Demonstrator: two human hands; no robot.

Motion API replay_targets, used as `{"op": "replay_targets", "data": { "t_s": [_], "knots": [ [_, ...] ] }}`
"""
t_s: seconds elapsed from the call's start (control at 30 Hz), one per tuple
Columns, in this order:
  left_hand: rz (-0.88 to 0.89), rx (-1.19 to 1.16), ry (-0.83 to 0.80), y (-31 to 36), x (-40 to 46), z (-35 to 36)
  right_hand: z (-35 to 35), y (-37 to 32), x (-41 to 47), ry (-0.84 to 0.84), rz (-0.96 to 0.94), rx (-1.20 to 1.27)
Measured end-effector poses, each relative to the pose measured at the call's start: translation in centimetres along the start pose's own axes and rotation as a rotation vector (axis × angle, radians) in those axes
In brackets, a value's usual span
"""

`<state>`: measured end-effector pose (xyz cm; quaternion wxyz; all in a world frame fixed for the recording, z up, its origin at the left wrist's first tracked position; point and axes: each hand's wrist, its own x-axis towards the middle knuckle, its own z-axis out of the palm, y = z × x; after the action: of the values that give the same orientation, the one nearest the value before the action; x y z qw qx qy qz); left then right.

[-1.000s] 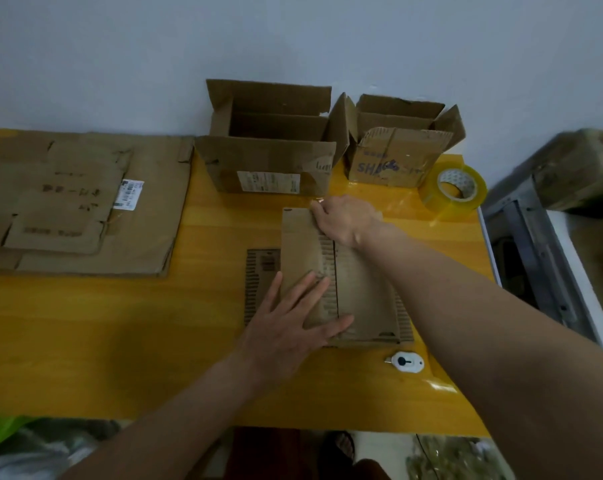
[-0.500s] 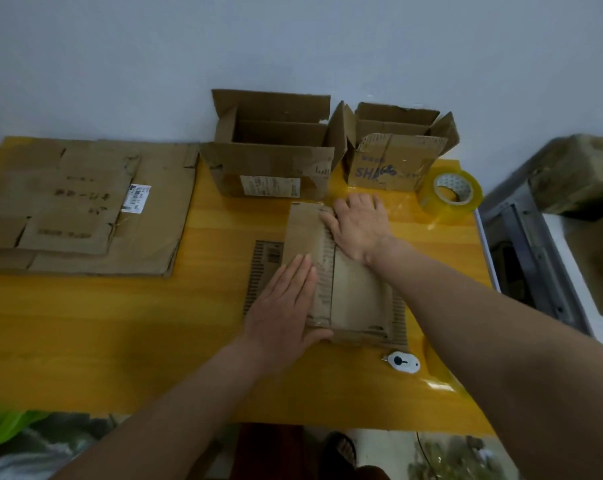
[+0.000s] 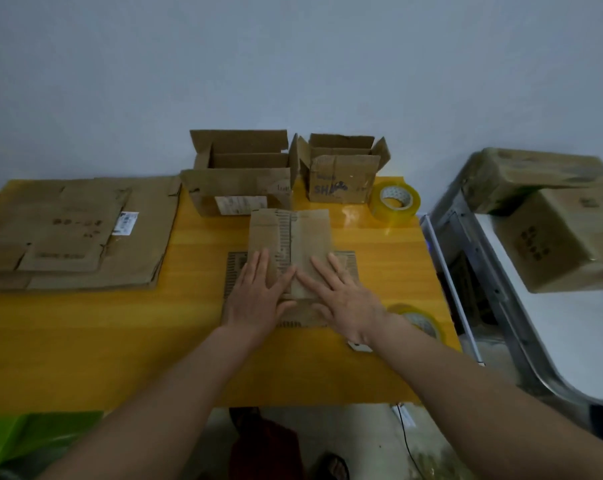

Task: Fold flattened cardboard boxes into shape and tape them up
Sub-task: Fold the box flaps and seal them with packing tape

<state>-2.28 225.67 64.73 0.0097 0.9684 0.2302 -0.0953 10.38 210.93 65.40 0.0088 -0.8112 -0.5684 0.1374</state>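
Both hands, left hand and right hand, press spread-fingered on the flat box, tape roll and open boxes beyond.

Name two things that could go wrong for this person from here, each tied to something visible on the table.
Both flat hands, left hand and right hand, press the folded flaps; once released, the untaped flaps may spring open. The near tape roll sits close to the table edge beside the right forearm, which might knock it off.
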Motion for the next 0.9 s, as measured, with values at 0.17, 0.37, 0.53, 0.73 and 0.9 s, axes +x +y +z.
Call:
{"op": "replay_targets", "data": {
  "t_s": [0.17,0.37,0.53,0.73,0.9],
  "knots": [
    [0.031,-0.125,0.107,5.6,-0.8,-2.1,-0.6,3.1,-5.0,0.104,0.241,0.318],
    [0.255,-0.245,0.151,11.3,-2.3,-1.5,2.7,7.5,-10.6,-0.004,0.535,0.442],
    [0.276,-0.11,0.074,11.3,-3.2,0.8,7.0,7.7,-13.1,-0.212,0.566,0.298],
    [0.312,-0.179,-0.071,10.7,-2.2,0.5,6.9,7.9,-12.1,-0.295,0.541,0.038],
    [0.156,-0.628,-0.1,10.2,-1.6,-2.3,4.8,7.9,-11.6,-0.044,0.613,0.475]
  ]
}}
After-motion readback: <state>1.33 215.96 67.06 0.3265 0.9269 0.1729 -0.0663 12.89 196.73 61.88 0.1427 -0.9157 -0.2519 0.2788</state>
